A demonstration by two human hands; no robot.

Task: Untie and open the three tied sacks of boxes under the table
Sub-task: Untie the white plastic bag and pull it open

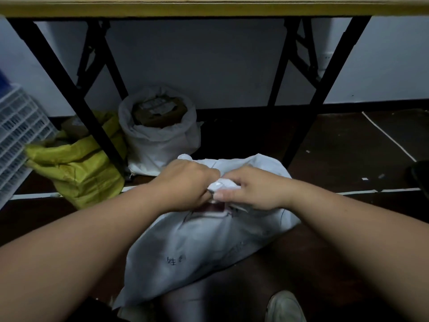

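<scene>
Both hands curl round the bunched neck of the near white sack [197, 247]: left hand [185, 184], right hand [253, 189]. It lies on the dark floor [348, 159]. Beyond the left hand stand an opened white sack [160, 135] and a yellow sack [76, 166] under the table [209, 8]. The knot is hidden.

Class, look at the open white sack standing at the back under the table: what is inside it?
Inside the back sack, brown boxes with labels show at its mouth. What lies below them is hidden by the sack's wall.
</scene>
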